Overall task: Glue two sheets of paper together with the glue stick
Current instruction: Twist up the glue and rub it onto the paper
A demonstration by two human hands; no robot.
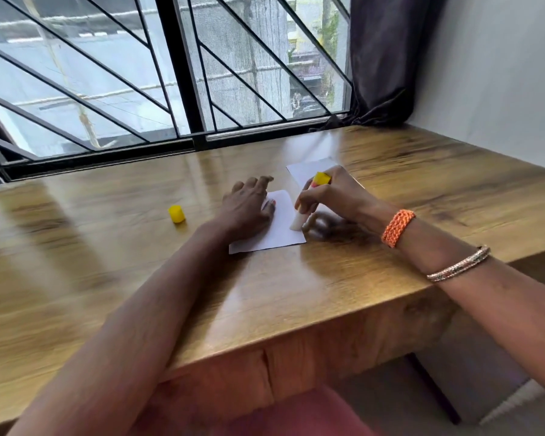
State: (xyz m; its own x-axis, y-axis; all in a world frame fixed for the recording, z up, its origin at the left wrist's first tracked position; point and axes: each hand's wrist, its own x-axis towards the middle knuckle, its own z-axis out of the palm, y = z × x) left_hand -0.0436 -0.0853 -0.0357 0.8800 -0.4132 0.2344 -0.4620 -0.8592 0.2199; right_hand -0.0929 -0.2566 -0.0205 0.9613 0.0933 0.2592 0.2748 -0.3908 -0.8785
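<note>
A small white sheet of paper [282, 229] lies on the wooden table [296, 294]. My left hand [246, 209] rests flat on its left part, fingers spread. My right hand [331, 196] grips the glue stick [309, 201], yellow end up and white tip down on the sheet's right edge. A second white sheet [306, 169] lies just behind, partly hidden by my right hand. The yellow cap [177, 214] stands on the table to the left of both hands.
A barred window [177, 73] runs along the table's far edge. A dark curtain [381, 58] hangs at the back right corner beside a white wall [501, 73]. The table's front edge is close to my body, with a reddish seat [296, 416] below.
</note>
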